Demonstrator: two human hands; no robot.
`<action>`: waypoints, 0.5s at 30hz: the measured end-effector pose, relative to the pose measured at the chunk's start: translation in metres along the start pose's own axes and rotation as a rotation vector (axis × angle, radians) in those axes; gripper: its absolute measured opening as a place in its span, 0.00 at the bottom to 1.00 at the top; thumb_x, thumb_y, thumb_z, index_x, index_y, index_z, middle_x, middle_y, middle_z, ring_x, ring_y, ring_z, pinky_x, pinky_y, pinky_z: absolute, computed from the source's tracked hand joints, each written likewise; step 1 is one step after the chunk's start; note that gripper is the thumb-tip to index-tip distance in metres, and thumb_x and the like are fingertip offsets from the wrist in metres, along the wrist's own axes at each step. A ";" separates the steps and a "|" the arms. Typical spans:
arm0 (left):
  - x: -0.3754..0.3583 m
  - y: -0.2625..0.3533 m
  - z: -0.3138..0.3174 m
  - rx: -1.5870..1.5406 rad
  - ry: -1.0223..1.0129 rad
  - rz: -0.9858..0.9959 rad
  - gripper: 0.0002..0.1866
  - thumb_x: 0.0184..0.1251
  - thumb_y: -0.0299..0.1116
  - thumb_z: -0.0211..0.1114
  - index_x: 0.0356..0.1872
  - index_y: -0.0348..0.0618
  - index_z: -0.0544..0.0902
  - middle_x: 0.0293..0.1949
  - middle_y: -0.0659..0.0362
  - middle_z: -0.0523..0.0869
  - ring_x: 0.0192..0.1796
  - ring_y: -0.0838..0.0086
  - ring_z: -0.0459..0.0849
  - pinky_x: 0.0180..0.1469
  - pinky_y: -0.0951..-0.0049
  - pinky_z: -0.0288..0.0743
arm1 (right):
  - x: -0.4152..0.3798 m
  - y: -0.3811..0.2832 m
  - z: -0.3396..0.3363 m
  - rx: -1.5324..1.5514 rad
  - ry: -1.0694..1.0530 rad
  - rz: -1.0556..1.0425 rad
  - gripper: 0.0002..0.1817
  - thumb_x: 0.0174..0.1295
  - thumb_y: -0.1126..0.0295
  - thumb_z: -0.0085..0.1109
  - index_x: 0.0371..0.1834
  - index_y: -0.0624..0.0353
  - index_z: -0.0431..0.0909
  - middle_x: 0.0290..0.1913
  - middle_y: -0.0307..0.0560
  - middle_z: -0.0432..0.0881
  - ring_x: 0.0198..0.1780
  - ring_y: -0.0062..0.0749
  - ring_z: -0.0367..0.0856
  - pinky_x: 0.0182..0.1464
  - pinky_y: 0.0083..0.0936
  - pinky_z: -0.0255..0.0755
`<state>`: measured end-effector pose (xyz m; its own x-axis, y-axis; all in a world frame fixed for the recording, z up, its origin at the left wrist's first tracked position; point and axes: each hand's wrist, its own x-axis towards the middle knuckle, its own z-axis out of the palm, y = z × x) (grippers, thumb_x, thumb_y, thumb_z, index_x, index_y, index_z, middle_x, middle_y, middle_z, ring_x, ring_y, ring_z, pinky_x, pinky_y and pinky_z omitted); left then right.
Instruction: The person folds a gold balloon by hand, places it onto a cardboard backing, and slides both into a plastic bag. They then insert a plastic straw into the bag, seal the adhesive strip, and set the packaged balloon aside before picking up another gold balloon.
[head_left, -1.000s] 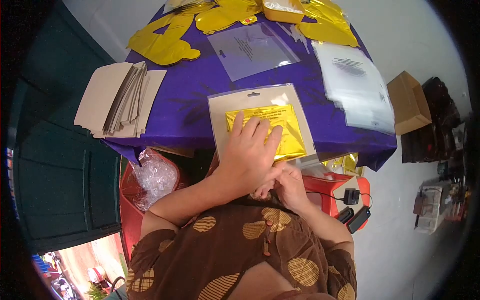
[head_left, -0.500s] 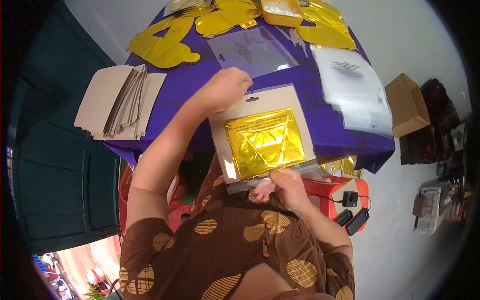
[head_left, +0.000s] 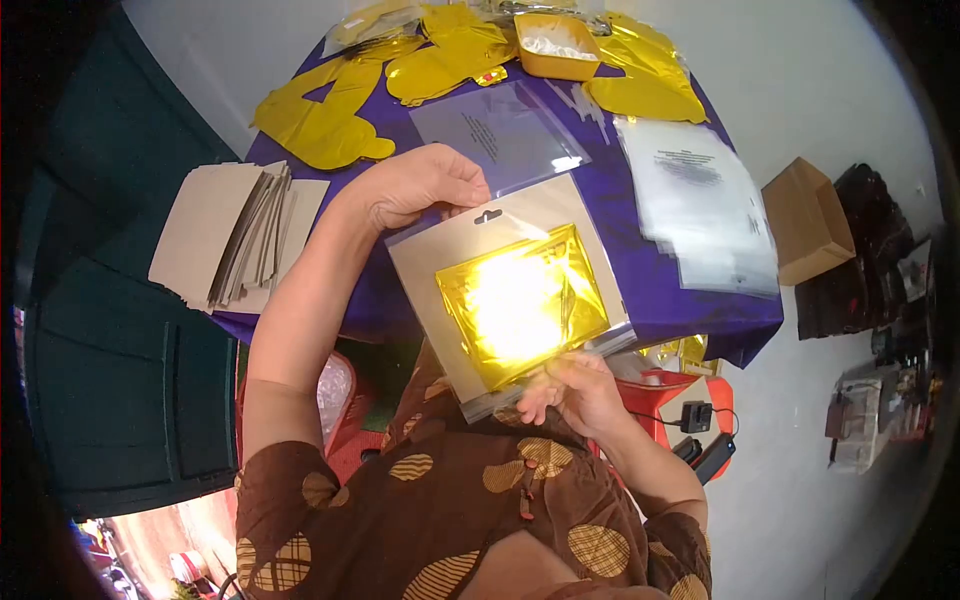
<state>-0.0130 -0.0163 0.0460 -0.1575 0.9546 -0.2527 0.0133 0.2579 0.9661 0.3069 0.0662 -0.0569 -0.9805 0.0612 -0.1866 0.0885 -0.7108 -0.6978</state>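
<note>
A clear plastic bag [head_left: 420,285] holds a cardboard sheet and a folded gold foil piece [head_left: 525,305], which glares brightly. My left hand [head_left: 435,185] pinches the bag's top edge, beside the hanging hole. At the lower edge, my right hand [head_left: 580,392] grips the bag between thumb and fingers. The bag is tilted, above the front edge of the purple-covered table [head_left: 385,300]. Beyond it lies a flat clear bag with printed text [head_left: 500,130].
Cardboard sheets [head_left: 210,225] are stacked at the left. Clear bags [head_left: 695,190] lie at the right. Gold foil shapes [head_left: 335,125] and a yellow tub [head_left: 557,62] are at the back. A red chair [head_left: 650,395] with black devices stands at lower right.
My left hand has come down and closed on the bag's top edge. The bag has turned anticlockwise and dropped slightly, and its foil now glares.
</note>
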 end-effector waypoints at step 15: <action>0.022 0.006 0.007 0.107 -0.055 0.011 0.10 0.61 0.33 0.72 0.26 0.38 0.82 0.24 0.62 0.84 0.26 0.82 0.78 0.31 0.81 0.70 | -0.007 -0.001 -0.003 -0.048 0.139 0.039 0.24 0.73 0.61 0.49 0.32 0.74 0.81 0.32 0.67 0.86 0.29 0.48 0.88 0.28 0.32 0.82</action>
<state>-0.0096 0.0075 0.0455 -0.1021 0.9634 -0.2480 0.1202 0.2594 0.9583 0.3144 0.0688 -0.0575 -0.9428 0.1327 -0.3057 0.1377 -0.6802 -0.7200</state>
